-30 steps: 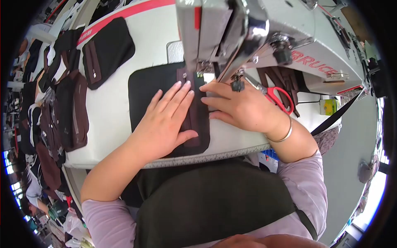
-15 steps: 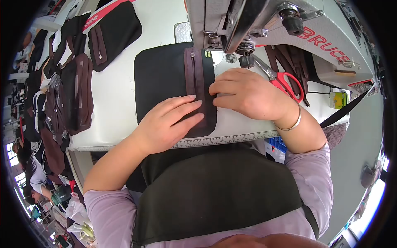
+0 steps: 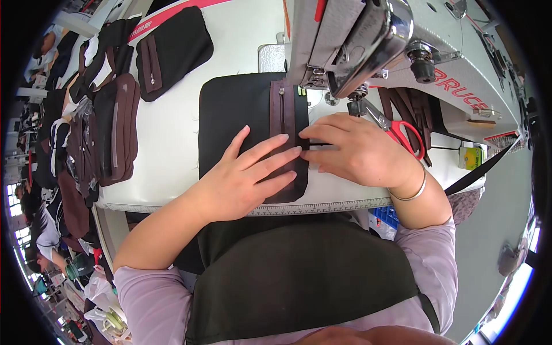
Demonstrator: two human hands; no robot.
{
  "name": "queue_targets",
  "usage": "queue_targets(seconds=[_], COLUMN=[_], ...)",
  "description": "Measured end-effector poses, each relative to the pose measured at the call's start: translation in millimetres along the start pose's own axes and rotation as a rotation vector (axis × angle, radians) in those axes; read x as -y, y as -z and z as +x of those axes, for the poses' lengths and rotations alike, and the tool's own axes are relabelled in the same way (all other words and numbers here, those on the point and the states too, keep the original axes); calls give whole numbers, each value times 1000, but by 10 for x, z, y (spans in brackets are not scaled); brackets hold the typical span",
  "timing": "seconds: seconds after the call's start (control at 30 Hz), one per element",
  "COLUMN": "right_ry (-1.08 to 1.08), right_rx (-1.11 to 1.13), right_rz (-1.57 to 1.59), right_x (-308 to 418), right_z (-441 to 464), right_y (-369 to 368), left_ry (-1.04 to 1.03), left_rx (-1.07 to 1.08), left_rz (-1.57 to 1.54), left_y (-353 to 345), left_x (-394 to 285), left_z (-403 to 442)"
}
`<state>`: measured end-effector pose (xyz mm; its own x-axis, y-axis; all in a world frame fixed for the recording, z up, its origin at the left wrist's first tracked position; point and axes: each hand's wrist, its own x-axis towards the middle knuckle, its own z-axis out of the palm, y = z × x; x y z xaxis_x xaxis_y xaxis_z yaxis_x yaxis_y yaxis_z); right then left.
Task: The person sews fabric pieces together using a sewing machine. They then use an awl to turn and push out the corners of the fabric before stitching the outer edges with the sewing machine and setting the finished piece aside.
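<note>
A black fabric panel [image 3: 234,109] with rounded corners lies on the white table, its upper right edge beside the sewing machine's needle area. Along its right part runs a brown zipper strip [image 3: 282,112] with a metal pull near the top. My left hand [image 3: 244,179] rests on the panel with its fingers spread, the fingertips across the zipper strip. At the panel's right edge is my right hand [image 3: 359,150], fingers bent and the fingertips touching the edge. Whether those fingertips pinch the fabric is hard to tell.
The sewing machine [image 3: 443,63] stands over the table's upper right. Red-handled scissors [image 3: 407,137] and brown strips [image 3: 402,106] lie beneath its arm. Another black zippered panel [image 3: 178,52] lies upper left, near a pile of brown pieces [image 3: 123,129]. A ruler tape [image 3: 339,205] lines the front edge.
My left hand's fingers have spread wider on the panel. Compared with the earliest frame, the panel's zipper is more exposed and the left hand sits lower on it.
</note>
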<state>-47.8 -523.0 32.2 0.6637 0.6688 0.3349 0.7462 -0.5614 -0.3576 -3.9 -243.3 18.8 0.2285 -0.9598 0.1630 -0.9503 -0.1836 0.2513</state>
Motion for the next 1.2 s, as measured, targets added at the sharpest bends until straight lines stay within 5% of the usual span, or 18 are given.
queue_targets(seconds=[0.57,0.77,0.97,1.2], right_ry=[-147,-136,-367,-157], right_rx=[170,13,79,-8], right_rz=[-52,-149,-107,-150], right_x=[28,-154,-238,-244], right_z=[7,15,27,38], right_y=[95,59,55,4], left_ry=[12,17,-2,-29], left_rx=[14,-19,-18,-13], left_rz=[-100,-67,-28,51], left_y=[-45,-45,-26,12], left_x=[96,327,505,444], left_z=[-5,143,271,277])
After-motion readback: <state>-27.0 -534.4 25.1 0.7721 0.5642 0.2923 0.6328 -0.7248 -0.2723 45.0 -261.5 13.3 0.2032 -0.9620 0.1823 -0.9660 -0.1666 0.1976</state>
